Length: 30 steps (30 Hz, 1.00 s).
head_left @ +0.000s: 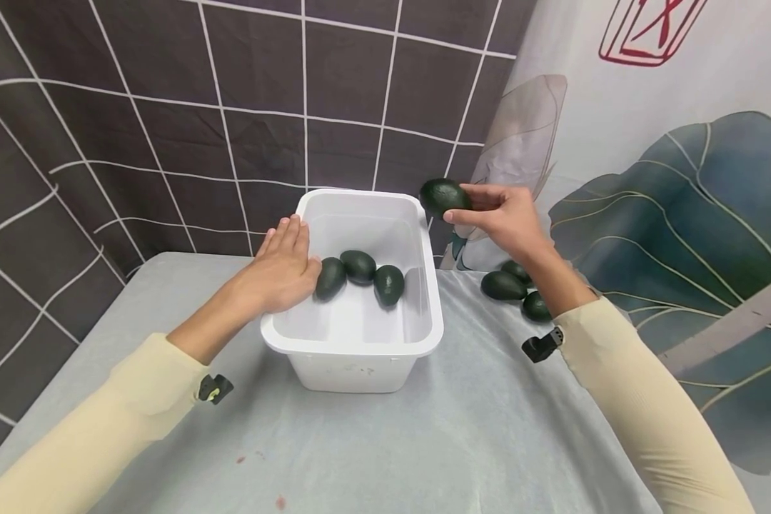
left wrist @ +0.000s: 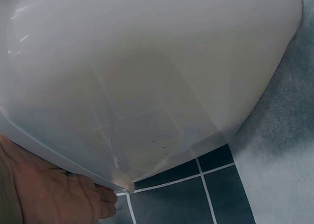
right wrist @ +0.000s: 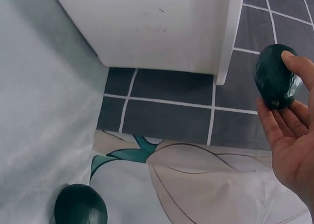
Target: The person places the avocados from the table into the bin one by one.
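Observation:
A white plastic tub (head_left: 353,368) stands on the cloth-covered table with three dark green avocados (head_left: 358,267) on its floor. Against the tub's left rim rests my left hand (head_left: 284,268), its fingers straight; the left wrist view shows that hand (left wrist: 59,194) along the tub's edge. My right hand (head_left: 504,218) pinches another avocado (head_left: 445,198) between thumb and fingers, raised just beyond the tub's right rim. In the right wrist view the held avocado (right wrist: 274,77) shows clear of the tub wall (right wrist: 162,28).
Three loose avocados (head_left: 504,285) lie together on the table to the right of the tub, below my right forearm. A dark wall covering with white grid lines (head_left: 263,143) rises behind the tub. A leaf-patterned curtain (head_left: 687,207) hangs on the right.

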Tool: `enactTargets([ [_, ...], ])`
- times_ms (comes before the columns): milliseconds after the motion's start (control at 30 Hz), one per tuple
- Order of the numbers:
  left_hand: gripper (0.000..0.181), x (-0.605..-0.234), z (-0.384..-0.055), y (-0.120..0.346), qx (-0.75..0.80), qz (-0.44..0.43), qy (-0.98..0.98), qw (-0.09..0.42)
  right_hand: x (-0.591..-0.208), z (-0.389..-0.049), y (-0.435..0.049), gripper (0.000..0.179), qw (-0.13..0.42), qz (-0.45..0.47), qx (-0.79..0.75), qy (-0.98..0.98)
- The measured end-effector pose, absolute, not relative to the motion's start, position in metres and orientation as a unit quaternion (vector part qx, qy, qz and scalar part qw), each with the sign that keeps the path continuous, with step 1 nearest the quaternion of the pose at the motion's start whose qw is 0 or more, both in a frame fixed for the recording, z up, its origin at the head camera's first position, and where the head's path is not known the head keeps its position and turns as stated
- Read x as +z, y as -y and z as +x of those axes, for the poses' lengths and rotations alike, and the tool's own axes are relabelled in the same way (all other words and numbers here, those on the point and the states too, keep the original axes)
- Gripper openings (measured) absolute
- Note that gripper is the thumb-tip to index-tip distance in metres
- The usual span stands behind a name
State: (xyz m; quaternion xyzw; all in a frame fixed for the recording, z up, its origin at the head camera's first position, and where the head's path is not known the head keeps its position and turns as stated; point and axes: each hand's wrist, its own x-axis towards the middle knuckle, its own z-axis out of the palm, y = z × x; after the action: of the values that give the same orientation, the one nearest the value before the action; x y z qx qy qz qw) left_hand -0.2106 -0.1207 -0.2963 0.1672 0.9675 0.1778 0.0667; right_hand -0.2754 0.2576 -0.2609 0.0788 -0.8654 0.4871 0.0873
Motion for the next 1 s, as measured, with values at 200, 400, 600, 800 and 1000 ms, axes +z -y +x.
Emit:
enactTargets([
  [200, 0.079, -0.297, -0.21, 0.121, 0.179, 0.168, -0.967, 0.065, -0.26, -0.278, -0.251, 0.062, 0.093, 0.087, 0.496, 0.859],
  [400, 0.079, -0.297, -0.21, 0.121, 0.18, 0.167, -0.967, 0.064, -0.26, -0.28, -0.243, 0.059, 0.095, 0.09, 0.51, 0.85],
  [600, 0.078, -0.299, -0.21, 0.122, 0.183, 0.166, -0.967, 0.063, -0.263, -0.283, -0.234, 0.058, 0.088, 0.096, 0.517, 0.846],
  [800, 0.079, -0.301, -0.209, 0.122, 0.184, 0.166, -0.967, 0.063, -0.269, -0.285, -0.227, 0.06, 0.084, 0.098, 0.516, 0.847],
  [1000, 0.078, -0.299, -0.211, 0.121, 0.179, 0.166, -0.968, 0.058, -0.268, -0.288, -0.222, 0.062, 0.076, 0.093, 0.512, 0.85],
])
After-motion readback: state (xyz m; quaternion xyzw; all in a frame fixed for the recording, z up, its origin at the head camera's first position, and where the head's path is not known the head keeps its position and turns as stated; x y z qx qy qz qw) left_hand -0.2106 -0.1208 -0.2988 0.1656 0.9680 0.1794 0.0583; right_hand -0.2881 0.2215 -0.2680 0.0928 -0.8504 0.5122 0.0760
